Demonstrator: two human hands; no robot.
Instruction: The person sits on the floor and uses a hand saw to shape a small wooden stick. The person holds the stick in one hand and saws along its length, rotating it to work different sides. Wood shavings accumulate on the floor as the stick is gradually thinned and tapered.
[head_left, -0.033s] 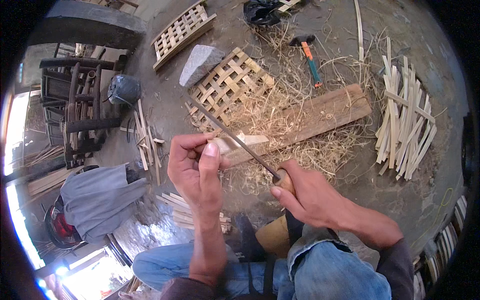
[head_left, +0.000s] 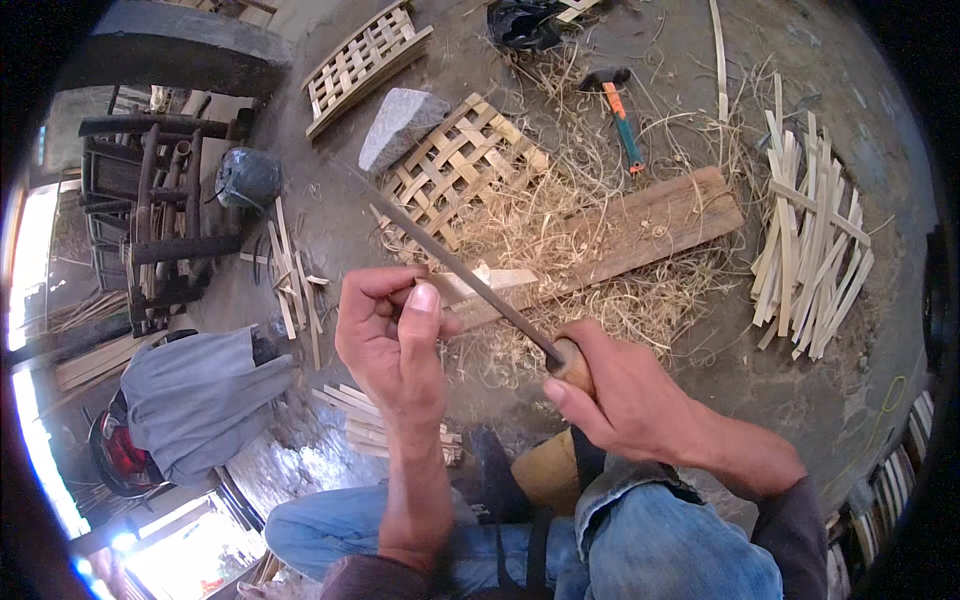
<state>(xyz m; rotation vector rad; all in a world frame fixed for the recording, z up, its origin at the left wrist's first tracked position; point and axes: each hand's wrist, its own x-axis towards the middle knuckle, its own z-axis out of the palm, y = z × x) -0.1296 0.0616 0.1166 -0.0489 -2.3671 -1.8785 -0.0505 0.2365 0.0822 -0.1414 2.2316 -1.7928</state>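
The right hand (head_left: 625, 395) grips the wooden handle of a long-bladed knife (head_left: 455, 266), its tip pointing up-left across a pale wooden strip (head_left: 512, 280); the left hand (head_left: 395, 325) pinches the strip's left end (its long axis runs nearly sideways).

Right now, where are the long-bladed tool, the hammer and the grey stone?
Long-bladed tool (head_left: 462, 272): head view, middle of the blade.
Hammer (head_left: 625, 134): head view, teal part of the handle.
Grey stone (head_left: 400, 128): head view, middle of its upper surface.
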